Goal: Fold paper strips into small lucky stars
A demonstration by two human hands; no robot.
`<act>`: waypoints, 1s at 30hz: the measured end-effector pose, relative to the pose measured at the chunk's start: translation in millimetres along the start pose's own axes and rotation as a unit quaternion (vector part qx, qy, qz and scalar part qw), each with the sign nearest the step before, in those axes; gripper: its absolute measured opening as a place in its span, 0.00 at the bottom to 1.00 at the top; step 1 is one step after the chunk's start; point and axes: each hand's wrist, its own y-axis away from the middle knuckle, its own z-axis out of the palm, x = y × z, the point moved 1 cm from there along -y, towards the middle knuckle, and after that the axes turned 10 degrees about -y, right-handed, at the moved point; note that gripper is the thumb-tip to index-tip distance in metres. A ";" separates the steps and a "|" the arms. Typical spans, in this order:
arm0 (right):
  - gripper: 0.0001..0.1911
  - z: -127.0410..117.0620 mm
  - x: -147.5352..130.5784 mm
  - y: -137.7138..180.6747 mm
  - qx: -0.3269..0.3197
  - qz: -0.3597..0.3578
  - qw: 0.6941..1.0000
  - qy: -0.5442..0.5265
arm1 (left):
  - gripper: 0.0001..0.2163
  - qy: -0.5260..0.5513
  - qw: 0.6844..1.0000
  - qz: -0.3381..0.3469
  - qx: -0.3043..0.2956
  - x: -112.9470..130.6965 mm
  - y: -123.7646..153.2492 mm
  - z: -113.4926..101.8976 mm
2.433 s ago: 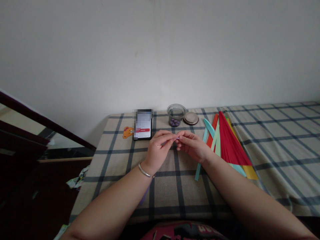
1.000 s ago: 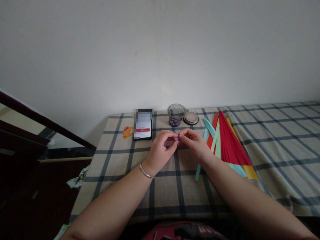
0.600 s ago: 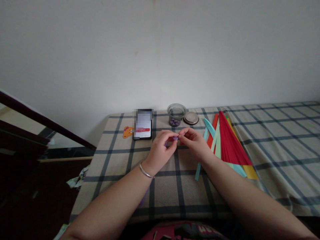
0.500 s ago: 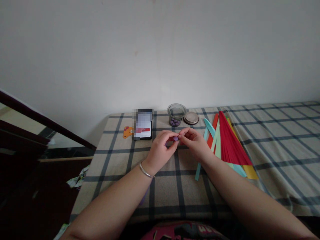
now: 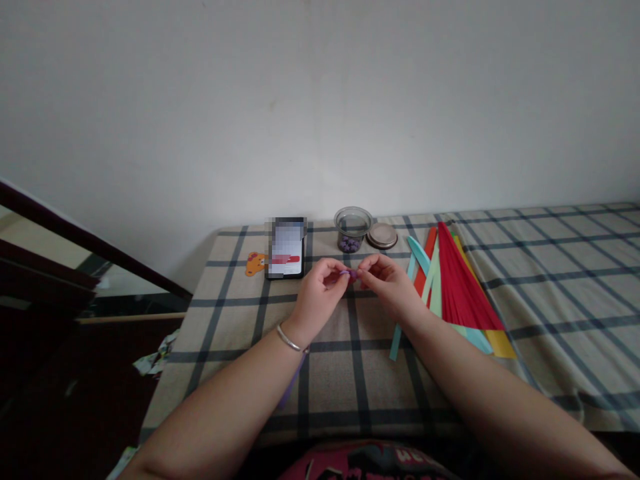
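Above the tablecloth, my left hand [image 5: 320,290] and my right hand [image 5: 387,283] meet at the fingertips. Between them is a small piece of purple paper strip [image 5: 352,274], pinched from both sides. Its exact fold is too small to make out. Another purple strip [image 5: 291,385] shows on the cloth beside my left forearm, partly hidden by it. Just beyond my hands stands a clear jar [image 5: 353,223] with several small purple folded pieces [image 5: 350,244] at its bottom. A round lid [image 5: 383,235] lies beside the jar.
A phone [image 5: 287,250] leans near the wall, over an orange bear figure [image 5: 255,265]. Fanned red paper strips [image 5: 463,293] lie to the right, with yellow [image 5: 501,345], light blue [image 5: 395,343] and green ones. The checked cloth's table edge drops off at left, near a dark railing [image 5: 95,240].
My left hand has shifted slightly left, its fingertips drawing a little away from my right hand's. More of the purple paper shows between them. The right hand has barely moved.
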 end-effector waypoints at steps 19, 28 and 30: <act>0.03 -5.0 -2.7 2.1 -0.021 -0.086 0.960 0.266 | 0.04 -0.238 0.968 0.082 -0.013 5.6 1.5 -5.5; 0.03 -3.3 -8.4 5.5 -0.054 -0.138 0.897 0.416 | 0.04 -0.321 0.937 0.132 -0.025 7.3 1.6 -6.6; 0.02 -2.0 -10.5 6.2 -0.060 -0.150 0.883 0.440 | 0.04 -0.337 0.931 0.139 -0.034 7.9 1.6 -7.0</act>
